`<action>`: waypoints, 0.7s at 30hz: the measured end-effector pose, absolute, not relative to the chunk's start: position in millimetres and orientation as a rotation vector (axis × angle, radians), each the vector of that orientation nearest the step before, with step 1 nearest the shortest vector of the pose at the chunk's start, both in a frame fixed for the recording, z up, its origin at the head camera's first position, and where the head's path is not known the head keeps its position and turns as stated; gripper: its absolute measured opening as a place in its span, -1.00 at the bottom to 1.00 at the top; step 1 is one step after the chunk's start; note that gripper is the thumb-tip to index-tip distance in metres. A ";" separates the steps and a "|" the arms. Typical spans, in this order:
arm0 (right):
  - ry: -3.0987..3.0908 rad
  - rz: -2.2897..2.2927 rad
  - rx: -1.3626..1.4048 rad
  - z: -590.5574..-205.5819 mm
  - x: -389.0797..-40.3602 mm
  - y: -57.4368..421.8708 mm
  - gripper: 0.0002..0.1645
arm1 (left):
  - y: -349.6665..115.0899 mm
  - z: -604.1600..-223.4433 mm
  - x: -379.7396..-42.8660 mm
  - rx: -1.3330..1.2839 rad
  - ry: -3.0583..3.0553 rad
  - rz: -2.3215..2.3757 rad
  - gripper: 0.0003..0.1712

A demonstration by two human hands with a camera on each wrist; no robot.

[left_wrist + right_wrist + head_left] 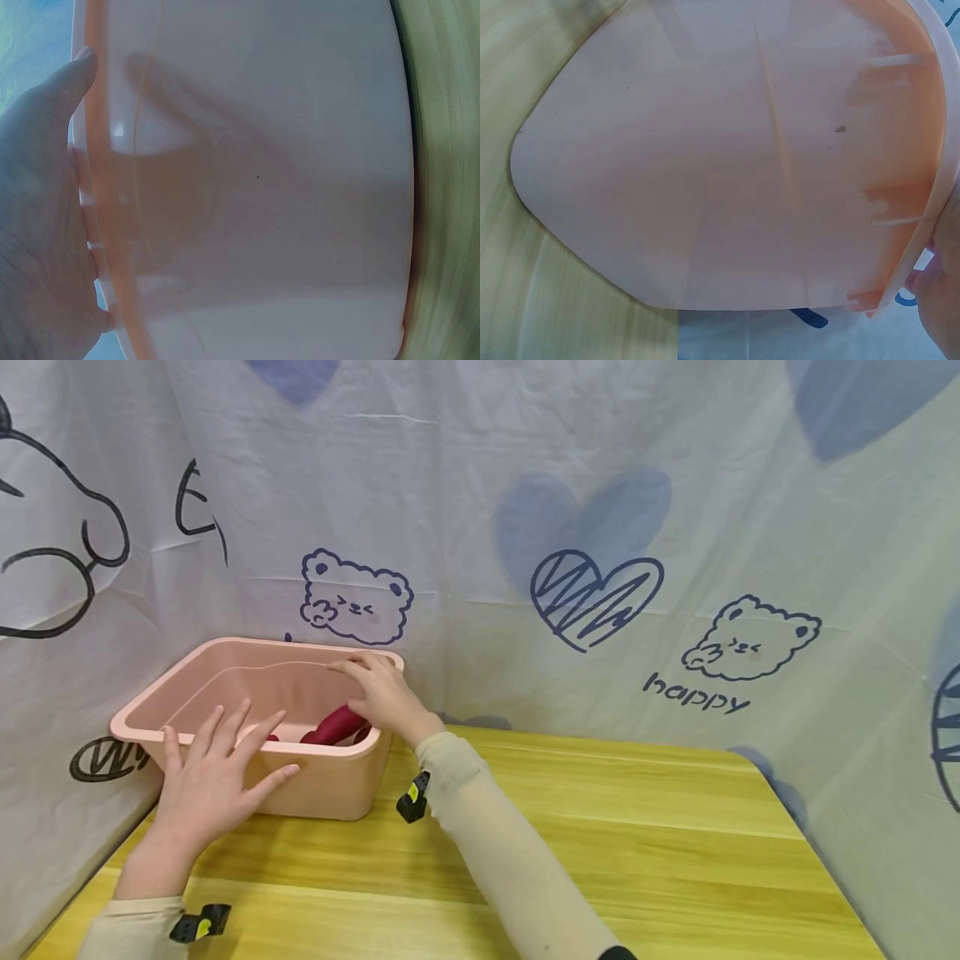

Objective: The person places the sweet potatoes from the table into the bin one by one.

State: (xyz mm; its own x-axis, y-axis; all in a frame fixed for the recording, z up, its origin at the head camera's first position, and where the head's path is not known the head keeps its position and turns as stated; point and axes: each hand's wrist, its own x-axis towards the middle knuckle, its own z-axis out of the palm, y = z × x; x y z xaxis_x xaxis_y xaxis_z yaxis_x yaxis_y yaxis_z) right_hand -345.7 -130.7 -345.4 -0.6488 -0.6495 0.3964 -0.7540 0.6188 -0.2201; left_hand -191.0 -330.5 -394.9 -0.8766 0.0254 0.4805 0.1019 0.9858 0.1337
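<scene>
A pink plastic basin stands at the back left of the table. Inside, near its right end, lies an elongated dark red thing, partly hidden by the near rim and my right hand. My left hand is at the near side, fingers spread and straight, fingertips reaching above the rim. In the left wrist view the thumb of that hand lies along the rim. Over the right end reaches my right hand, its fingers loosely bent, thumb close by the dark red thing.
The basin sits on a yellow wood-grain table, close to a white curtain printed with hearts and bears. The curtain also runs along the left and right sides. A small dark red bit shows further left in the basin.
</scene>
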 end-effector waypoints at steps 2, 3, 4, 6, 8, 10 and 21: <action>-2.560 0.537 1.144 -345.8 -345.7 -130.6 -0.35 | -330.6 -394.9 -191.1 -0.090 -2.635 -0.208 -0.13; -2.557 0.536 1.143 -346.2 -345.8 -130.7 -0.35 | -330.6 -395.0 -191.0 -0.090 -2.637 -0.208 -0.12; -2.555 0.542 1.146 -346.7 -345.9 -130.8 -0.35 | -330.4 -395.1 -190.9 -0.089 -2.639 -0.208 -0.12; -2.548 0.536 1.148 -347.7 -346.3 -131.1 -0.35 | -330.2 -394.8 -190.6 -0.087 -2.642 -0.210 -0.12; -2.546 0.533 1.147 -348.2 -346.2 -131.3 -0.35 | -329.9 -394.7 -190.3 -0.086 -2.644 -0.211 -0.12; -2.547 0.534 1.144 -348.5 -346.2 -131.6 -0.36 | -329.8 -394.3 -189.7 -0.086 -2.644 -0.213 -0.12; -2.496 0.500 1.112 -350.1 -347.8 -129.0 -0.41 | -328.9 -393.2 -189.9 -0.086 -2.640 -0.217 -0.13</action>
State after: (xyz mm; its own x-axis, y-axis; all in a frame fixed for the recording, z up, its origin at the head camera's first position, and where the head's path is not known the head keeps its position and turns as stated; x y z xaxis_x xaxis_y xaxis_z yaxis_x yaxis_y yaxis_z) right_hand -347.8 -129.0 -350.1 -0.6245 -0.6319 0.4589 -0.7599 0.6274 -0.1702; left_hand -189.9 -328.9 -393.2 -0.8796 0.0219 0.4752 0.0992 0.9854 0.1381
